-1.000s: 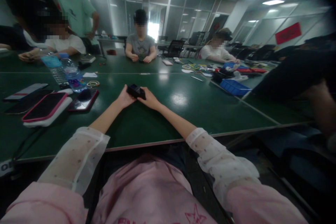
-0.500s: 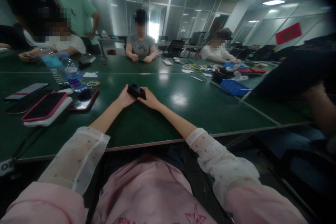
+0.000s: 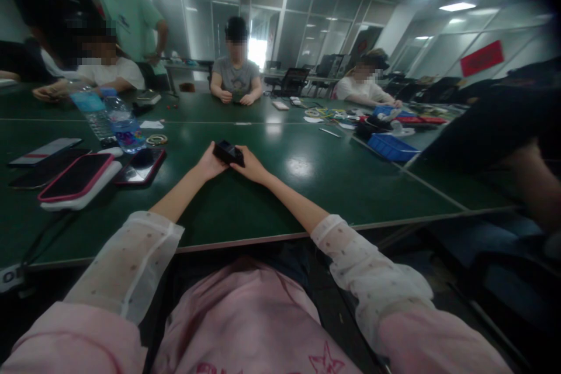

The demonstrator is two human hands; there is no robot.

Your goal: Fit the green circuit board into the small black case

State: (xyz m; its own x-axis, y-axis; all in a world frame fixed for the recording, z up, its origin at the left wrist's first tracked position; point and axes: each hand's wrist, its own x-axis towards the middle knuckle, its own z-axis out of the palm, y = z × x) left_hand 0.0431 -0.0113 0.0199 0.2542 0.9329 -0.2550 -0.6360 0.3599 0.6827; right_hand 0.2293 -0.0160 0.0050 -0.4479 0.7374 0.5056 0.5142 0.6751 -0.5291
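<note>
Between my hands is a small black box-shaped object, held just above or on the green table; its exact kind is too small and dark to make out. My left hand grips its left end, fingers mostly behind and under it. On the right end, my right hand closes around it, thumb toward me. To the left of my hands lies a phone with a pink edge. Another phone in a pink case rests on a white object farther left.
Two plastic bottles, one with a blue cap, stand at the left near a roll of tape. A blue bin and scattered cables are at the right. Several people sit or stand around the table; a dark-sleeved arm is close at right.
</note>
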